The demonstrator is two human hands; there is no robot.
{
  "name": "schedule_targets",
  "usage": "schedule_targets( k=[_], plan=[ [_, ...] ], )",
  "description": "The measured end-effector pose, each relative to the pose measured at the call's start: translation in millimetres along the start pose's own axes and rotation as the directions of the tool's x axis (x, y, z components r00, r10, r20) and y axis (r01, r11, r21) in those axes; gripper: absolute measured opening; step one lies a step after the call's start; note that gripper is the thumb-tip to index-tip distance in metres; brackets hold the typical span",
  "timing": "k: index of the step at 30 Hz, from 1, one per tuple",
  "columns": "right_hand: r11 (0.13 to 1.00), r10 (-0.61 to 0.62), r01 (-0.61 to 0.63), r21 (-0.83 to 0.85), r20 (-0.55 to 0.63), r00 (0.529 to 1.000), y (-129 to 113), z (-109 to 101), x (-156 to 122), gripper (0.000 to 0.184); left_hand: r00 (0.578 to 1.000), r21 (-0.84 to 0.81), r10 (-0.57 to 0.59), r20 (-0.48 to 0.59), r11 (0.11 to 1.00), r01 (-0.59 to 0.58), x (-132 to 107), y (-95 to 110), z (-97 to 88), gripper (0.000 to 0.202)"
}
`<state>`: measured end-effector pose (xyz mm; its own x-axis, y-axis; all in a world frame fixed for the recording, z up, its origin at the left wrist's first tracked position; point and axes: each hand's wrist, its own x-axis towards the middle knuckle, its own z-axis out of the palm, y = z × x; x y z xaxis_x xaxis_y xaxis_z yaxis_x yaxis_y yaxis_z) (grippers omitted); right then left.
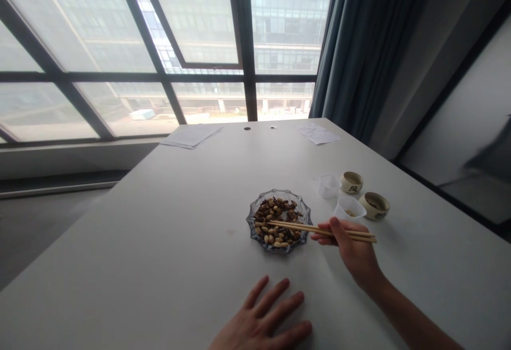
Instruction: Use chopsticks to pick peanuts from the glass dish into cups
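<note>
My right hand (pixel 354 251) grips a pair of wooden chopsticks (pixel 315 228), closed around their rear half. Their tips reach over the nuts (pixel 275 239) in a scalloped glass dish (pixel 252 233); whether they pinch one I cannot tell. Pale, pistachio-like nuts lie toward the near side of the dish, and darker brown pieces lie mostly toward the far side. My left hand (pixel 263 320) rests on the table in front of the dish, fingers spread and holding nothing. Just beyond my right hand stands a translucent plastic cup (pixel 350 207) with something small and pale inside.
Another translucent cup (pixel 329 186) and two small beige ceramic cups, one farther (pixel 352 182) and one nearer (pixel 374 206), stand right of the dish. Paper sheets lie at the white table's (pixel 159 243) far left (pixel 191 137) and far right (pixel 319 135). Windows and a dark curtain (pixel 359 46) rise behind.
</note>
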<state>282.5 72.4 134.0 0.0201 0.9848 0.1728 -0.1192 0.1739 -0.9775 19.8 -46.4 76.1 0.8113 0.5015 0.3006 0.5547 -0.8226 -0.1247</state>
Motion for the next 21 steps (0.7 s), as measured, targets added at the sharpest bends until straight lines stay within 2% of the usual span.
schedule_targets(
  k=[3,7,12,15,18,21],
  plan=[
    [0.996,0.062,-0.059,0.061,-0.047,0.997,-3.5,-7.5,4.0,0.053,1.0,-0.002,0.005,0.013,1.0,-0.005,-0.1,-0.7,-0.5,0.067],
    [0.993,0.024,-0.004,0.115,-0.179,0.984,-22.5,-33.8,15.7,0.049,1.0,0.006,0.013,0.009,1.0,-0.013,0.1,-2.5,-2.1,0.063],
    [0.992,-0.07,0.109,0.07,-0.421,0.904,-63.7,-95.3,33.5,0.046,1.0,0.032,0.024,-0.002,0.999,-0.024,0.2,-3.8,-2.8,0.062],
    [0.983,-0.173,0.18,-0.043,-0.56,0.81,-83.5,-136.7,37.5,0.04,0.999,0.052,0.037,-0.017,0.998,-0.036,-0.2,-5.1,-1.3,0.059],
    [0.983,-0.185,0.136,-0.126,-0.607,0.773,-91.6,-168.6,35.4,0.032,0.998,0.047,0.044,-0.049,0.998,-0.042,-0.7,-6.9,1.2,0.052],
    [0.983,-0.148,0.041,-0.181,-0.631,0.762,-88.8,-186.5,33.6,0.029,0.998,0.065,0.053,-0.043,0.997,-0.05,-1.1,-8.2,2.5,0.052]
  ],
)
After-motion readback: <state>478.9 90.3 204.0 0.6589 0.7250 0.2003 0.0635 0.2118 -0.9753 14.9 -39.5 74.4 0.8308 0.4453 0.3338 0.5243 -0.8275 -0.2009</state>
